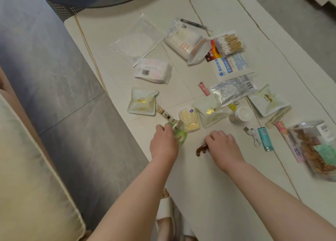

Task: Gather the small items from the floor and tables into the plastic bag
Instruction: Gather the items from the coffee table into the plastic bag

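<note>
Now, over the near edge of a white marble table (209, 195): left hand (163, 142) curled round a green packet (181, 136), a slim printed tube (166, 113) running off from its fingertips toward 11 o'clock. Right hand (224, 145) just beside it at 3 o'clock, fingers bent down onto a brown hair claw (201, 149), whose curved end sticks out of the hand at 9 o'clock. Whether actually pinched or only pressed, cannot tell.

Scattered at 12 o'clock from both hands: a yellow soap-like packet (189, 120), touching the green packet; a pale sachet with a gold seal (211, 113) beside that; another sachet (141, 101) farther toward 10 o'clock. Beyond, a barcoded tissue pack (152, 71), a clear flat bag holding a face mask (136, 41), a zip pouch (187, 41) with a pen (196, 25) lying past it, and a box of cotton swabs (230, 42).

At 3 o'clock from the right hand, well apart: a white cable (253, 136), a teal lighter (265, 139), a pink stick packet (289, 142), and a clear snack tub (314, 150) at the frame edge. At 1 o'clock, a white jar (241, 114), yellow binder clips (233, 105) and a pink lip balm (204, 88).

Grey floor (63, 95) at 9 o'clock of the table.
</note>
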Action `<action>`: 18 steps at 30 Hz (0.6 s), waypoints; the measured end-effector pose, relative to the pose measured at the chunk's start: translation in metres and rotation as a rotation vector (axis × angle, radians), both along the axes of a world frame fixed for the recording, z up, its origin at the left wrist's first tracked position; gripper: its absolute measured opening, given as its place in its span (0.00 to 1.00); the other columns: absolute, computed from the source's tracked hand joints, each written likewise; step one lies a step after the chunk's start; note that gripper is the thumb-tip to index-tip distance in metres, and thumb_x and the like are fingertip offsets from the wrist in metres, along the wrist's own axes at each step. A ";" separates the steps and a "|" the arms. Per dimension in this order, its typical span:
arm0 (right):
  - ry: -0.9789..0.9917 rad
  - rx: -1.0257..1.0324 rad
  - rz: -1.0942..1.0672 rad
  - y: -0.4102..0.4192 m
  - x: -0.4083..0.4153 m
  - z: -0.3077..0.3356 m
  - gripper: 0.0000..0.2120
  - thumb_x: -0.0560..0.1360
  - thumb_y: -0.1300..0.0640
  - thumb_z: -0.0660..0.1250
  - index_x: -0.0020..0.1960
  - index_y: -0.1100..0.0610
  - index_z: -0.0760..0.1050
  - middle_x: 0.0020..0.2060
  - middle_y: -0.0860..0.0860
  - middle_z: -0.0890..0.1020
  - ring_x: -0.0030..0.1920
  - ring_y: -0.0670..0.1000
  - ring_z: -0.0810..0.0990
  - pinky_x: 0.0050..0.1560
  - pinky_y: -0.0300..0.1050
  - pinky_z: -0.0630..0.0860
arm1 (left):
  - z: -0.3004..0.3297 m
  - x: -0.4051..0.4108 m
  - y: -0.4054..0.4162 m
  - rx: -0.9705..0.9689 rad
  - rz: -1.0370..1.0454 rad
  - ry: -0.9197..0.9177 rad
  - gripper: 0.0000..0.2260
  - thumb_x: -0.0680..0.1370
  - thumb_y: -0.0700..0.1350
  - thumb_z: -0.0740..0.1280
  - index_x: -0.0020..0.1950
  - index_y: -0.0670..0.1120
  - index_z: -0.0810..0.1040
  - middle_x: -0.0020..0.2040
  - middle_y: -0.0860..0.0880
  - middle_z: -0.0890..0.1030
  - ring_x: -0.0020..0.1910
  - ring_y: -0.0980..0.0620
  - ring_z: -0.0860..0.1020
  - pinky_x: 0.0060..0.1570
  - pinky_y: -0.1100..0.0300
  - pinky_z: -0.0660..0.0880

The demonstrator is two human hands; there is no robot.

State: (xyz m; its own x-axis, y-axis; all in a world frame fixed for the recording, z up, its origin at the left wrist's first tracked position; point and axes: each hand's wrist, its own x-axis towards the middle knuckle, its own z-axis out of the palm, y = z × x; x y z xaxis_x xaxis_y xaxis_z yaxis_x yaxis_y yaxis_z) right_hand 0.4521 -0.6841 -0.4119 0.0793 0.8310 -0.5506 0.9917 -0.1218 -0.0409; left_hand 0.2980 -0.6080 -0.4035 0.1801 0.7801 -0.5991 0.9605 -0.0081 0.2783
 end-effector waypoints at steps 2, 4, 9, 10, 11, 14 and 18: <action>-0.020 -0.014 -0.020 0.005 0.007 -0.003 0.16 0.77 0.59 0.60 0.64 0.54 0.67 0.64 0.51 0.68 0.65 0.54 0.66 0.59 0.45 0.65 | -0.004 0.006 0.006 -0.004 0.033 0.013 0.16 0.77 0.46 0.65 0.63 0.44 0.66 0.60 0.44 0.67 0.52 0.43 0.75 0.43 0.52 0.73; -0.031 -0.025 -0.025 0.006 0.010 -0.008 0.18 0.77 0.59 0.61 0.66 0.55 0.65 0.66 0.51 0.66 0.67 0.53 0.64 0.61 0.45 0.65 | -0.010 0.011 0.008 -0.019 0.087 0.041 0.20 0.76 0.47 0.68 0.64 0.44 0.65 0.61 0.44 0.66 0.54 0.43 0.75 0.46 0.51 0.74; -0.021 -0.008 -0.034 0.005 0.010 -0.018 0.15 0.77 0.60 0.60 0.63 0.55 0.65 0.63 0.51 0.68 0.64 0.53 0.67 0.58 0.44 0.66 | -0.023 0.014 0.007 -0.026 0.199 0.083 0.23 0.75 0.49 0.70 0.64 0.44 0.64 0.61 0.44 0.69 0.54 0.43 0.77 0.44 0.52 0.72; -0.024 -0.003 -0.036 0.005 0.010 -0.018 0.14 0.78 0.60 0.59 0.62 0.55 0.65 0.62 0.51 0.69 0.63 0.53 0.68 0.57 0.44 0.66 | -0.024 0.014 0.007 -0.022 0.209 0.090 0.24 0.74 0.49 0.70 0.64 0.44 0.64 0.61 0.45 0.69 0.54 0.43 0.77 0.44 0.53 0.72; -0.025 -0.003 -0.038 0.006 0.009 -0.018 0.13 0.78 0.60 0.59 0.62 0.55 0.65 0.61 0.51 0.70 0.62 0.53 0.69 0.57 0.44 0.66 | -0.025 0.014 0.008 -0.022 0.216 0.099 0.24 0.74 0.49 0.70 0.64 0.44 0.63 0.61 0.45 0.70 0.55 0.43 0.77 0.44 0.53 0.71; -0.029 -0.024 -0.067 0.008 0.006 -0.017 0.12 0.77 0.61 0.59 0.60 0.55 0.65 0.59 0.51 0.72 0.61 0.54 0.70 0.56 0.44 0.66 | -0.025 0.013 0.009 -0.061 0.262 0.118 0.26 0.74 0.52 0.71 0.64 0.44 0.63 0.60 0.45 0.70 0.56 0.43 0.77 0.44 0.53 0.71; -0.037 -0.082 -0.129 0.008 0.003 -0.014 0.11 0.78 0.59 0.59 0.60 0.56 0.68 0.58 0.53 0.72 0.60 0.55 0.69 0.53 0.45 0.67 | -0.025 0.008 0.006 -0.148 0.349 0.118 0.21 0.75 0.54 0.69 0.61 0.45 0.67 0.59 0.46 0.72 0.55 0.44 0.77 0.42 0.55 0.70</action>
